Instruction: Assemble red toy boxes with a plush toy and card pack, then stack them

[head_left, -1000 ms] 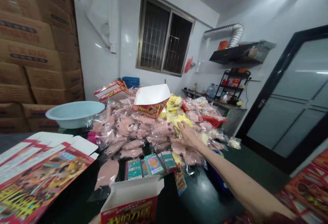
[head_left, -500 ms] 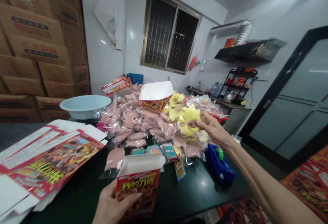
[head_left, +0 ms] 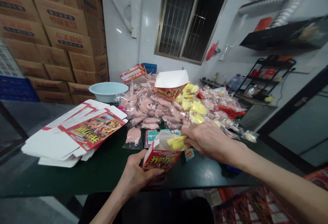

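Observation:
My left hand (head_left: 137,171) grips a red printed box (head_left: 164,161) near the table's front edge, its top open and facing up. My right hand (head_left: 207,142) is closed on a yellow toy (head_left: 176,143), which is partly inside the box's mouth. Behind them lies a heap of pink toys (head_left: 146,104) in clear bags, with yellow toys (head_left: 198,107) on its right part. One bagged pink toy (head_left: 133,136) lies apart, beside some small teal cards (head_left: 150,138).
Flattened boxes (head_left: 99,128) are stacked at the left of the dark green table (head_left: 107,172). A pale blue basin (head_left: 109,92) stands behind them. An open box (head_left: 170,85) rests on the heap. Cartons (head_left: 66,19) line the left wall.
My right hand has brought the yellow toy from the heap down to the box. My left hand and the box are further right in view, and the view has turned left.

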Demonstrator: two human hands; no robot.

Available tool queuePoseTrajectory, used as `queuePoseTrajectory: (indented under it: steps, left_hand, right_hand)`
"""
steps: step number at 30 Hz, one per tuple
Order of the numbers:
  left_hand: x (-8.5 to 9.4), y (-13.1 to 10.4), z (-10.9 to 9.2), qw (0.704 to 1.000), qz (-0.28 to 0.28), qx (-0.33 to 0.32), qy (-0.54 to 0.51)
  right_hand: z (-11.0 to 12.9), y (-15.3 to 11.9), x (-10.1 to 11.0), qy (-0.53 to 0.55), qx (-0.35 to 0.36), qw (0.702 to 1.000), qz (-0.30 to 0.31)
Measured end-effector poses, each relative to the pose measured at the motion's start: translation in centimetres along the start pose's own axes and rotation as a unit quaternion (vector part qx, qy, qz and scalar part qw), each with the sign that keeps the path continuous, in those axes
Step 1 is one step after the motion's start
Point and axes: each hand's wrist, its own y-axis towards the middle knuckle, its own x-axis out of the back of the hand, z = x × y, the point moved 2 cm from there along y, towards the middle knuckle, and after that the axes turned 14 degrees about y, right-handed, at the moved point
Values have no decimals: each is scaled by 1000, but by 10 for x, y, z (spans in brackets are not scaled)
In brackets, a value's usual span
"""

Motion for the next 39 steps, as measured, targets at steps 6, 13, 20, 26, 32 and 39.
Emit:
queuePoseTrajectory:
  steps: [6,13,20,26,32,39]
  left_hand:
    - [-2,0,-5,1000,3,-8,-1]
    - [-3,-8,-10,997,-49,-33,40]
    - [4,-17,6,992,-112,-26,-42]
    - [22,-27,29,979,-201,-34,2]
    - [32,-39,36,980,-158,-77,98]
    - [64,-72,41,945,-301,1,125]
  right_hand:
    - [48,4,15,-101,162,982,-8]
    - [81,17,11,-109,220,962,-121]
    - [66,4,32,56,212,942,-255]
    - [80,-17,-44,166,156,918,-325]
    - [116,6,-92,229,133,918,-296]
    - [72,-20,-94,290,86,821,-485]
